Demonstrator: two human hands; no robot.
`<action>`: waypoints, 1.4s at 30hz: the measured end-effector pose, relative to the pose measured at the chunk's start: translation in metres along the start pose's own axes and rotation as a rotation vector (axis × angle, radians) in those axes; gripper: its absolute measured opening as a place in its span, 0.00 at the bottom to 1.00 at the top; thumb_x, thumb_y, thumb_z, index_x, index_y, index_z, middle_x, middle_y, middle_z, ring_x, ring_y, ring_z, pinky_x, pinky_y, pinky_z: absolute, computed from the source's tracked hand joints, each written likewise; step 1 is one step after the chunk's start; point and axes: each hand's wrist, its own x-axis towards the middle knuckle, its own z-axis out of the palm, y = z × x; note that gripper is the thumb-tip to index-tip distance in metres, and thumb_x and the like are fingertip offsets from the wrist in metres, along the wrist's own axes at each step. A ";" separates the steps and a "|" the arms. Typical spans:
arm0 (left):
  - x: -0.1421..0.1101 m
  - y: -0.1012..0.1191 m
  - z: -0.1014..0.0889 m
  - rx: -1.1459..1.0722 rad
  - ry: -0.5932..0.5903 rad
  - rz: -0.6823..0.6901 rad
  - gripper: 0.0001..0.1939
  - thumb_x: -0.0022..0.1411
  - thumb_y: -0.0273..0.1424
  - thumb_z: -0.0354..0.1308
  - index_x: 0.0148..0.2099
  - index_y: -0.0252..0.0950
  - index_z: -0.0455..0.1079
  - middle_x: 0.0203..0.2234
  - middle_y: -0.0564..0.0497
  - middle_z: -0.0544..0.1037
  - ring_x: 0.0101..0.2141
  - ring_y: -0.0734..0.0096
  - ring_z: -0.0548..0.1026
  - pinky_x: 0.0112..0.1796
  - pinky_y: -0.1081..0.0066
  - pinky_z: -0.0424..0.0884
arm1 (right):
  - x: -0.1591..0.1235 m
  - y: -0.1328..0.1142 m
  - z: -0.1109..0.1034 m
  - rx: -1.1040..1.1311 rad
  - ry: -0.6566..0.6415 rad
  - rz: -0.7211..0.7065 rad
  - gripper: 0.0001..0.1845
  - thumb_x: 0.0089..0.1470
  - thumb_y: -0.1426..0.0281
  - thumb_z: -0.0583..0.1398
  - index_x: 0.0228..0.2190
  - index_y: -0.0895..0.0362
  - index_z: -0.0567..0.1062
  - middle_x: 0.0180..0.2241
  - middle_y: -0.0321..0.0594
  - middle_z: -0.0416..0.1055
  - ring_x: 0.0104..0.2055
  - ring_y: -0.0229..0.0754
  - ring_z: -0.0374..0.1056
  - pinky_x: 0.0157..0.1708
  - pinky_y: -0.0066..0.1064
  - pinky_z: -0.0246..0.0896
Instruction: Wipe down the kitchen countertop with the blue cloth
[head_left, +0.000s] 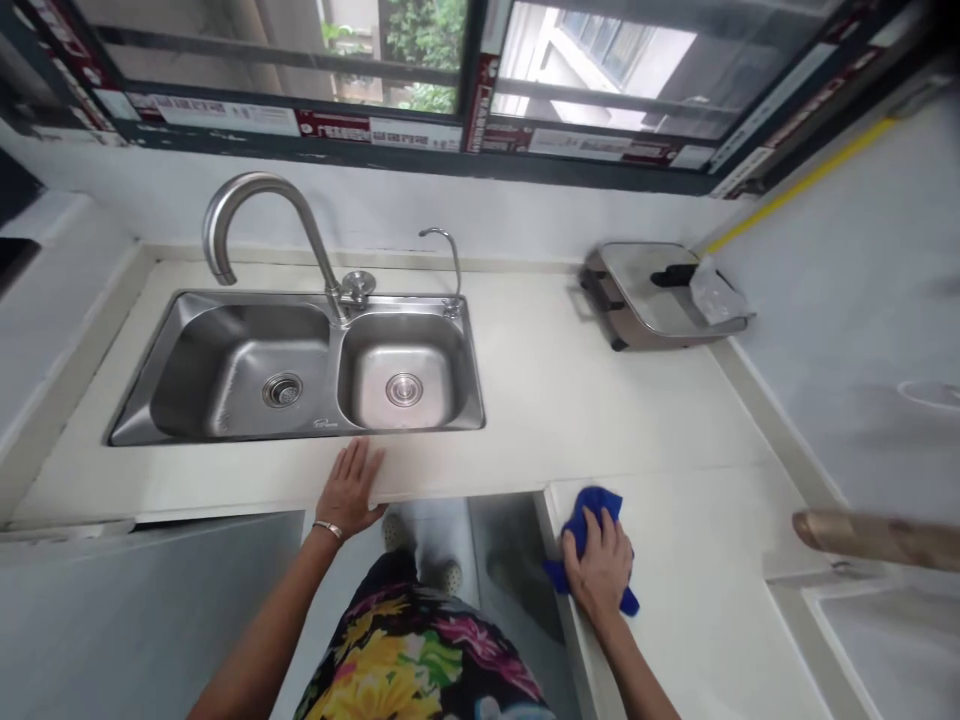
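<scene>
Counter: white, with a low upstand along the walls; this counter surrounds the sink and turns toward the person on the sink's right, a faint seam crossing it there.
Walls: pale and plain, one behind the sink, another wall well to its right, with one yellow strip slanting up beyond the pan.
Window: one dark-framed window above and behind the sink, its frame banded with red-and-white printed film; greenery and a building show outside.
Sink: one stainless-steel sink, two bowls, two drains, one in each bowl.
Taps: two at the sink's back rim, one large gooseneck faucet and one slim spout.
Electric pan: one pan with a glass lid, right of the sink near the corner; one clear plastic bag lies on top.
Wooden rod: one rod, far right of the sink.
Blue cloth: one cloth, on the counter edge, nearer the person than the sink and to its right.
Right hand: one hand flat on the cloth, fingers slightly spread.
Left hand: one hand on the counter just in front of the sink, fingers close together, thumb apart; one bracelet.
</scene>
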 end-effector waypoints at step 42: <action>-0.072 0.009 -0.039 -0.676 0.484 -0.853 0.22 0.68 0.44 0.46 0.50 0.38 0.75 0.43 0.46 0.84 0.41 0.65 0.82 0.45 0.64 0.79 | 0.160 -0.174 0.035 0.502 -0.440 -1.280 0.34 0.49 0.68 0.58 0.60 0.57 0.69 0.67 0.49 0.56 0.71 0.59 0.42 0.66 0.61 0.45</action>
